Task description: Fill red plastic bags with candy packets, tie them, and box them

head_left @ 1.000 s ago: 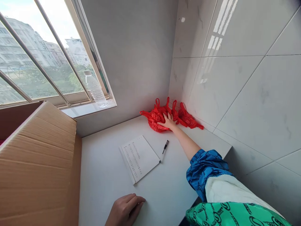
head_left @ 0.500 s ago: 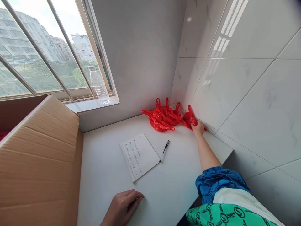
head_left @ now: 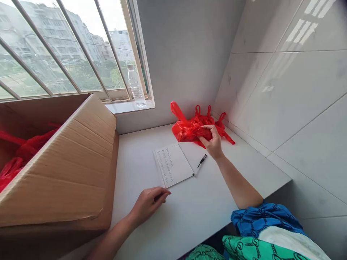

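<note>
My right hand (head_left: pixel 213 141) grips a crumpled red plastic bag (head_left: pixel 187 132) between thumb and fingers, in front of more red plastic bags (head_left: pixel 207 118) heaped at the back corner of the table. One handle loop of the held bag sticks up on its left. My left hand (head_left: pixel 150 202) has its fingers curled together, with nothing seen in them, just below the near edge of an open notebook (head_left: pixel 177 164). Handwritten lines cover part of the page. A black and clear pen (head_left: pixel 202 160) lies to the right of the notebook.
On the left stands a large cardboard box (head_left: pixel 67 166) with its flap up and red bags (head_left: pixel 24 153) inside. A clear plastic bottle (head_left: pixel 136 86) stands on the windowsill (head_left: pixel 119 107) by the barred window. Tiled wall (head_left: pixel 298 97) bounds the white table (head_left: pixel 195 213) on the right.
My right hand has moved left from the far right of the heap, a red bag now in its grip. My left hand has come closer to the notebook. The view has swung left, showing more of the box.
</note>
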Demonstrator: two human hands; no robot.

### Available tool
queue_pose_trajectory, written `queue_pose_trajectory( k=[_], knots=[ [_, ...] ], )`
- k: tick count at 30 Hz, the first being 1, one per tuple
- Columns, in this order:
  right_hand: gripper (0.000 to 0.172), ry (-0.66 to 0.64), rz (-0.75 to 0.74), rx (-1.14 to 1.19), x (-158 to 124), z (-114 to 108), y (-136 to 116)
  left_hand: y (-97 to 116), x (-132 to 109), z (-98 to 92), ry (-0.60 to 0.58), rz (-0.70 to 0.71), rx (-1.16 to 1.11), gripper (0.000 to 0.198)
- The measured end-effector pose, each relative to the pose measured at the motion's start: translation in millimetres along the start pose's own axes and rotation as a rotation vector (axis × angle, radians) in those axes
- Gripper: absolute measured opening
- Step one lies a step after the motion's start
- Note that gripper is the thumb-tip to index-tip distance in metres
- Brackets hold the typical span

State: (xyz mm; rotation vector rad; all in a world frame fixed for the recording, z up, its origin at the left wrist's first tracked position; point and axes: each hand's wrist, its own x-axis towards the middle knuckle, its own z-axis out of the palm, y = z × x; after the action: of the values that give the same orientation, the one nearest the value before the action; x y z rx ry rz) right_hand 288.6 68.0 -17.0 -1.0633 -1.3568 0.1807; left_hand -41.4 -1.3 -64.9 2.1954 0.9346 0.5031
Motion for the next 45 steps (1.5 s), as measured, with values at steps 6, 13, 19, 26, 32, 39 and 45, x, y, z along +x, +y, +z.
queue_pose_trajectory(
  k=[6,13,19,26,32,39,45],
  knots=[
    [0.008,-0.806,-0.064,-0.177,-38.3,38.6,-7.2,11.0,10.7,-22.8,0.427,-0.093,-0.08,0.026],
    [0.011,-0.63,0.022,-0.369,-45.3,56.2,-14.0,11.0,48.1,-31.9,0.791,-0.078,0.062,0.024],
    [0.027,-0.763,0.223,-0.325,-63.9,68.4,-18.3,2.4,66.7,4.9,0.605,-0.003,0.26,0.02],
    [0.029,-0.726,0.274,-0.056,-73.0,66.6,-12.6,-12.4,62.1,16.3,0.54,-0.134,0.382,0.026],
    [0.024,-0.767,0.079,-0.316,-82.7,82.4,-8.8,-17.1,64.0,13.5,0.501,-0.065,0.31,0.008],
    [0.013,-0.674,0.103,-0.255,-64.3,58.8,-9.6,-28.3,56.6,-11.2,0.643,0.032,0.193,0.012],
    [0.011,-0.55,0.09,-0.195,-61.1,61.3,-21.3,-27.6,54.0,-20.3,0.608,-0.077,-0.046,0.022]
  ],
)
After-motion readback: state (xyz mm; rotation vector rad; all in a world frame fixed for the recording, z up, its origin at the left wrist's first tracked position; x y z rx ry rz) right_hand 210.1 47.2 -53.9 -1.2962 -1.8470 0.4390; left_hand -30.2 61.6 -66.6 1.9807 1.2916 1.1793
